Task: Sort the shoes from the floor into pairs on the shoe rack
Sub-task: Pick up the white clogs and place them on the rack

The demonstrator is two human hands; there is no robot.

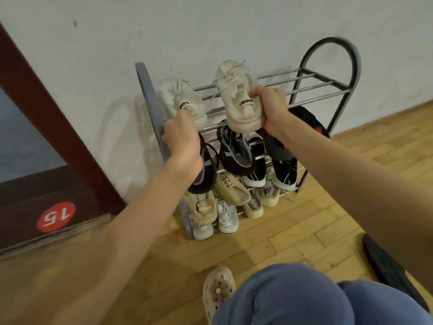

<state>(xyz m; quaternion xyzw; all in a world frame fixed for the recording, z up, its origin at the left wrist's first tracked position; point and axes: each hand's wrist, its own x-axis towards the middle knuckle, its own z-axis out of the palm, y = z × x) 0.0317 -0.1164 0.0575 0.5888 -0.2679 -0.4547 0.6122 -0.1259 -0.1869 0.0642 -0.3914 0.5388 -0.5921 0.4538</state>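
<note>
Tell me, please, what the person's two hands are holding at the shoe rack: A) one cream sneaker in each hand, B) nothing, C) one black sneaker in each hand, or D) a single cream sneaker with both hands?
A: the left hand grips one cream sneaker and the right hand grips its match, both at the shoe rack's top shelf.

A grey metal shoe rack [332, 66] is standing on the wood floor [293, 231] against the wall. Black sneakers [236, 156] are sitting on its middle bars, and beige and white shoes [226, 216] are lying along the bottom tier.
</note>
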